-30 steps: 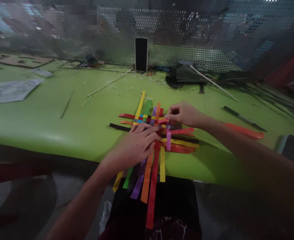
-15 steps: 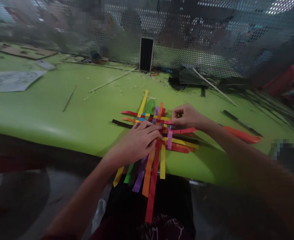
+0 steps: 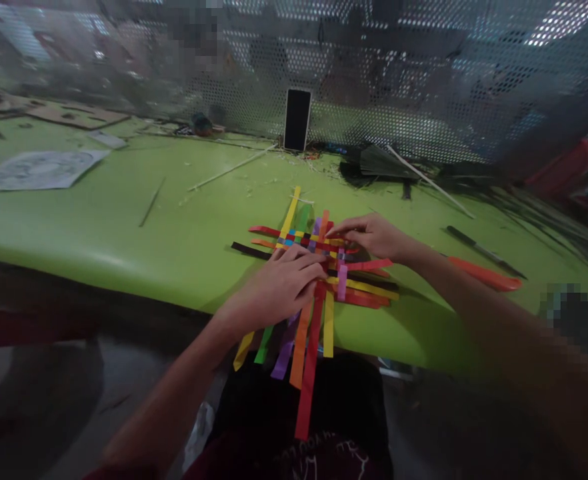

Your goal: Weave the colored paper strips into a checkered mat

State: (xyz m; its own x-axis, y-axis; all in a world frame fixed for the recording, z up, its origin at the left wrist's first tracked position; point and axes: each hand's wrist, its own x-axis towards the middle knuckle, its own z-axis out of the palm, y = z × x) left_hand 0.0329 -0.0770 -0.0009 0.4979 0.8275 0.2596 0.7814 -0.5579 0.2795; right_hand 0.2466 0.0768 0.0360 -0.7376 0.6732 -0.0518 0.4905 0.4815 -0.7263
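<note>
A woven mat of coloured paper strips (image 3: 291,235) lies near the table's front edge, with loose ends on every side. My left hand (image 3: 294,277) rests flat across its middle, fingers stretched out, hiding part of the weave. My right hand (image 3: 367,235) is at the mat's upper right, its fingers extended onto the weave beside an orange strip (image 3: 324,223). Below the hands, a long red strip (image 3: 310,373) and an orange strip (image 3: 300,350) hang over the edge. A short pink strip (image 3: 343,283) crosses the yellow and black ends at the right.
A phone (image 3: 297,120) leans upright against the perforated metal screen (image 3: 414,87). To the right lie an orange-handled tool (image 3: 487,273) and a dark, slim blade-like tool (image 3: 484,252). A drawn sheet (image 3: 39,170) lies at left; thin pale sticks (image 3: 234,167) and dark strips lie toward the back.
My right hand has gone from a pinch at the red strip's right end to outstretched fingers further left on the weave. My left hand stays on the mat. The view has shifted slightly.
</note>
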